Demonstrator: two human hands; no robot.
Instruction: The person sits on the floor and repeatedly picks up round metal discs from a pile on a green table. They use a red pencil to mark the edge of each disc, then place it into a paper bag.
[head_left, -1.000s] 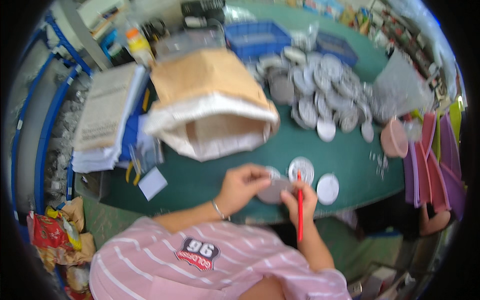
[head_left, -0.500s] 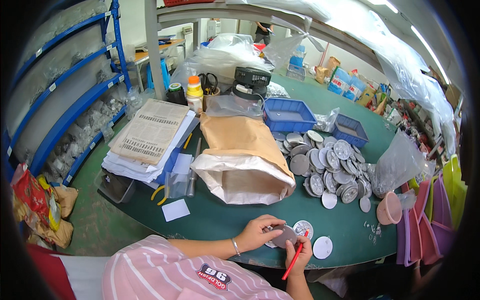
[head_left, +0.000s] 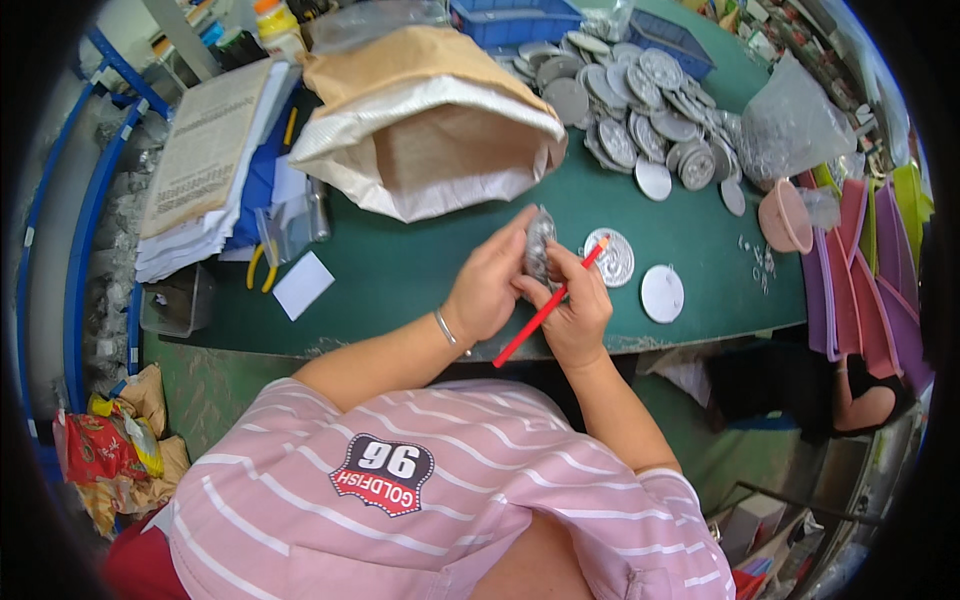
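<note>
My left hand point(head_left: 488, 288) is closed round a grey metal disc point(head_left: 540, 245), now tipped nearly edge-on, with a raised pattern on the side that shows. Against the lower part of that disc rest the fingers of my right hand point(head_left: 580, 312), which also grips a slim red pencil point(head_left: 528, 328) slanting across the palm. Just right of the hands, a silver disc with a relief design point(head_left: 610, 257) lies flat on the green table point(head_left: 420, 290). Further right is a plain pale disc point(head_left: 662, 294) with a small loop at its rim.
A large paper sack point(head_left: 430, 70) lies with its mouth toward me. Behind the hands to the right is a heap of metal discs point(head_left: 640, 100), beside a clear plastic bag point(head_left: 797, 120) and a pink cup point(head_left: 785, 217). Papers point(head_left: 205, 165) and yellow-handled pliers point(head_left: 262, 268) are at left.
The view has tilted down toward my body. The disc in my hands has turned from showing its plain flat face to nearly edge-on. The red pencil stays in my right hand.
</note>
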